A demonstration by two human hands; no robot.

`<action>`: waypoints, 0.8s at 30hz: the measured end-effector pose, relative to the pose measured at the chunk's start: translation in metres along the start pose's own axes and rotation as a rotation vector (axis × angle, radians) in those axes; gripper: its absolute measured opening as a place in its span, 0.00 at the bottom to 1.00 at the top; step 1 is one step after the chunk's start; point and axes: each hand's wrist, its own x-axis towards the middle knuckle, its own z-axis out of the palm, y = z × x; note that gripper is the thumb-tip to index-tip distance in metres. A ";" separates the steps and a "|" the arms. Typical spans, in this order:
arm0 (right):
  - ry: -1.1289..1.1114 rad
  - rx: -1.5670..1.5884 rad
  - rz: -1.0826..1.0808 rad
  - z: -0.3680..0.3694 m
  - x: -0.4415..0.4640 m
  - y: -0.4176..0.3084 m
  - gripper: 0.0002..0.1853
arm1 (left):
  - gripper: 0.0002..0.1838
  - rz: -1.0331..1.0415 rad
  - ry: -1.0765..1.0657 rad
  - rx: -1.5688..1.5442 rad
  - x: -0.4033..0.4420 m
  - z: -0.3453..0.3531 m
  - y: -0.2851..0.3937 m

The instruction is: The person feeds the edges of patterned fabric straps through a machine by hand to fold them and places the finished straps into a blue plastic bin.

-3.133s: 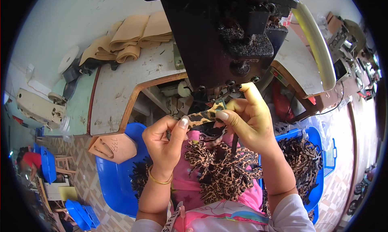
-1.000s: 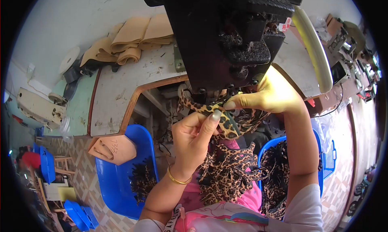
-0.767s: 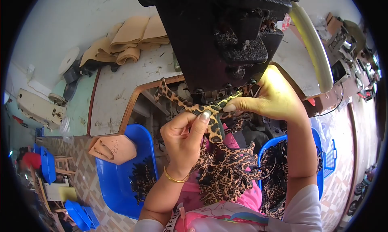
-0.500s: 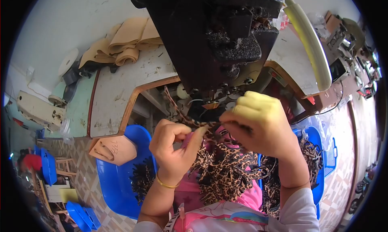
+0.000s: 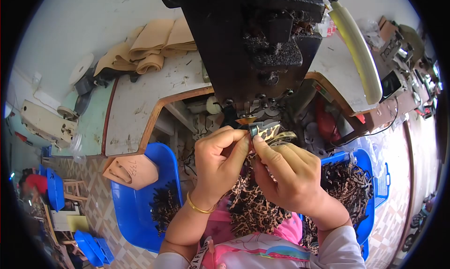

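My left hand [image 5: 219, 160] and my right hand [image 5: 289, 175] pinch a leopard-print strap [image 5: 269, 134] between thumbs and fingers, close together in front of the machine. A dark, folded or looped section of the strap shows between the fingertips. Just beyond them is a brass-coloured part [image 5: 245, 120] beneath the head of a black, lint-covered machine [image 5: 239, 58]. On my lap, below the hands, lies a heap of leopard-print straps [image 5: 255, 208]. A gold bangle [image 5: 200, 204] circles my left wrist.
Blue baskets [image 5: 129, 208] stand on both sides; more leopard-print strips [image 5: 344, 189] fill the right one. A marked cardboard piece [image 5: 133, 171] rests on the left basket. Tan sheets [image 5: 152, 42] lie on the worktable [image 5: 145, 98]. A pale curved handle [image 5: 358, 51] hangs at right.
Both hands have come closer together and up toward the machine. The right hand has dropped beside the left, and the strap end that trailed up at left now curls to the right.
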 end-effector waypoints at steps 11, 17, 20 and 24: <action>0.114 0.112 -0.006 0.008 0.010 0.008 0.23 | 0.09 -0.299 0.013 -0.411 0.007 0.006 0.009; 0.067 0.124 -0.005 0.005 0.011 0.005 0.24 | 0.08 -0.240 0.091 -0.327 0.002 0.008 0.003; 0.073 0.210 0.040 0.000 0.009 0.013 0.24 | 0.07 -0.206 0.165 -0.345 -0.005 0.011 -0.008; 0.299 0.322 0.411 0.004 0.003 0.036 0.21 | 0.09 -0.182 0.134 -0.446 -0.012 0.018 -0.020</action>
